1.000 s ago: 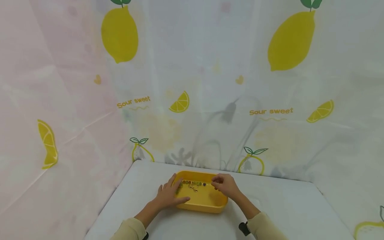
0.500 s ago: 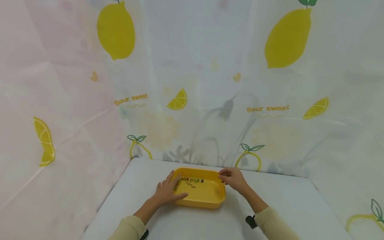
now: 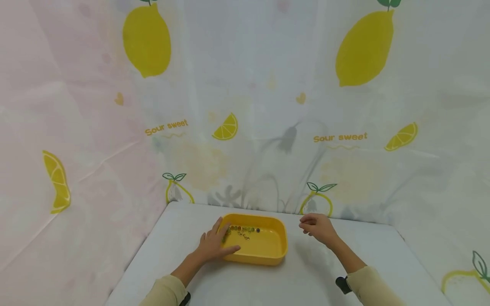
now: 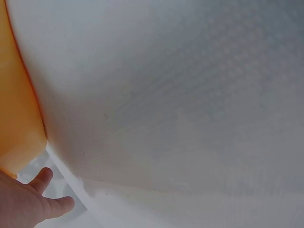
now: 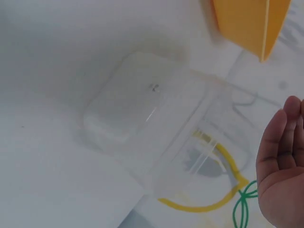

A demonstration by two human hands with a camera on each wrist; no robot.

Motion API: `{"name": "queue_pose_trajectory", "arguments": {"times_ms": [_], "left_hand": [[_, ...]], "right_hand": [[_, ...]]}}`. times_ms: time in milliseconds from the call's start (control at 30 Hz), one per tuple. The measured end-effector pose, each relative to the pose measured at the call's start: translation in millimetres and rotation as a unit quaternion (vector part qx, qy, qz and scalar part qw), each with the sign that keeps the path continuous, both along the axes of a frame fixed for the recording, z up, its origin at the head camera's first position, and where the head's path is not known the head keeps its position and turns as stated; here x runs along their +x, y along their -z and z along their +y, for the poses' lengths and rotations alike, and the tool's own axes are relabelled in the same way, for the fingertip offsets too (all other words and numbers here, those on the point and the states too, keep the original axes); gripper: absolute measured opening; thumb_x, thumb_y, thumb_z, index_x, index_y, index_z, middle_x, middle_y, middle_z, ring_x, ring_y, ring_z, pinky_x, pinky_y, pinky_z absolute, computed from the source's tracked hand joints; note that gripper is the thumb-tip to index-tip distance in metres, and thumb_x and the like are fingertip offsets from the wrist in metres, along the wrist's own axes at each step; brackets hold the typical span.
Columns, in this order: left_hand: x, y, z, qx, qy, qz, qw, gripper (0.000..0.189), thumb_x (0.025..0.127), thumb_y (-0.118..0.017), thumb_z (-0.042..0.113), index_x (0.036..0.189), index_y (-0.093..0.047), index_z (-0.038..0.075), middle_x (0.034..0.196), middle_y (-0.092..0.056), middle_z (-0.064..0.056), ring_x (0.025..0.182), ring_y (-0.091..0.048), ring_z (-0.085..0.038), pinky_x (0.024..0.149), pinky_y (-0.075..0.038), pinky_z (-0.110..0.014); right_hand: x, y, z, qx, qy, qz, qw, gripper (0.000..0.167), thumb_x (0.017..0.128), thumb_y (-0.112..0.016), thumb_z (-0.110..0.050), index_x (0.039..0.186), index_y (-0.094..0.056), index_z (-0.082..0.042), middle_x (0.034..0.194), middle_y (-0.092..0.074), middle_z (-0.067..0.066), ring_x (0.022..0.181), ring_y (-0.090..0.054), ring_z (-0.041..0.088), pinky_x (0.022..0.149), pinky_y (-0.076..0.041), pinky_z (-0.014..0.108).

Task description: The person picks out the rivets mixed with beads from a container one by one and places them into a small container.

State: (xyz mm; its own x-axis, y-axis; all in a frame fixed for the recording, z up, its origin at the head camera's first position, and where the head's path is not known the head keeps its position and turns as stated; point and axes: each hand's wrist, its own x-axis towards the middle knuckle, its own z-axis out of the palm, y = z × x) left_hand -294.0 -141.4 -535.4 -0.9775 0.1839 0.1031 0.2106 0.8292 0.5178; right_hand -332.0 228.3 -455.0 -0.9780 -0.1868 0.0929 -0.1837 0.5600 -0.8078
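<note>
A yellow plastic tray (image 3: 254, 258) stands on the white table. Inside, a row of small round beads (image 3: 245, 229), green and reddish, runs along the back and bends down the left side. A dark bead (image 3: 258, 230) forms its right end. Several tiny shiny pieces (image 3: 245, 236) lie below the row. My left hand (image 3: 212, 245) rests over the tray's left rim with fingers spread, hiding some beads. My right hand (image 3: 319, 229) is above the table, right of the tray, fingers loosely bent. Nothing shows between them; the thumb is mostly hidden in the right wrist view.
A clear plastic container (image 5: 137, 95) sits on the table beside my right hand, with a tiny object (image 5: 154, 88) in it, too small to identify. A lemon-printed curtain (image 3: 245, 170) hangs directly behind the table's back edge.
My right hand has moved right, from over the tray near the dark bead, past its right rim. My left hand stays on the tray's left side. The beads keep their arrangement.
</note>
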Motion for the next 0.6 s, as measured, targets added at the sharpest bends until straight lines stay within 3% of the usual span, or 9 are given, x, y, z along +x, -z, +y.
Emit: {"name": "queue_pose_trajectory", "arguments": {"times_ms": [200,300,400,600], "left_hand": [[-0.7,-1.4,-0.6,0.006,-0.004,-0.004,1.0000,0.096,0.080,-0.067,0.066,0.155,-0.034,0.015,0.165,-0.015,-0.017,0.133,-0.042,-0.051,0.108,-0.023,-0.073],[-2.0,-0.1,-1.3,0.007,-0.004,-0.004,1.0000,0.097,0.080,-0.067,0.066,0.155,-0.033,0.016,0.165,-0.014,-0.016,0.133,-0.041,-0.052,0.109,-0.023,-0.072],[-3.6,2.2,-1.6,0.010,-0.004,-0.002,0.9999,0.097,0.080,-0.068,0.066,0.156,-0.032,0.016,0.165,-0.014,-0.016,0.133,-0.041,-0.052,0.109,-0.022,-0.072],[-2.0,1.7,-0.4,0.015,-0.003,-0.002,0.9999,0.097,0.080,-0.069,0.065,0.155,-0.033,0.015,0.165,-0.015,-0.017,0.133,-0.041,-0.053,0.108,-0.021,-0.073]], "right_hand": [[0.8,1.6,19.6,0.023,0.014,0.000,0.9996,0.014,0.092,-0.068,-0.008,0.100,-0.069,0.003,0.088,-0.073,0.015,0.075,-0.068,0.019,0.064,-0.056,0.029],[2.2,1.7,27.8,0.018,0.015,0.001,0.9997,0.014,0.092,-0.067,-0.008,0.100,-0.069,0.003,0.090,-0.072,0.019,0.077,-0.069,0.023,0.065,-0.057,0.029],[3.7,0.6,34.1,0.015,0.021,0.000,0.9997,0.014,0.092,-0.068,-0.008,0.100,-0.069,0.003,0.087,-0.071,0.014,0.078,-0.068,0.025,0.065,-0.056,0.029],[7.2,-0.4,40.6,0.035,0.028,0.000,0.9990,0.016,0.092,-0.068,-0.010,0.101,-0.070,0.003,0.089,-0.071,0.017,0.076,-0.065,0.017,0.064,-0.055,0.027]]}}
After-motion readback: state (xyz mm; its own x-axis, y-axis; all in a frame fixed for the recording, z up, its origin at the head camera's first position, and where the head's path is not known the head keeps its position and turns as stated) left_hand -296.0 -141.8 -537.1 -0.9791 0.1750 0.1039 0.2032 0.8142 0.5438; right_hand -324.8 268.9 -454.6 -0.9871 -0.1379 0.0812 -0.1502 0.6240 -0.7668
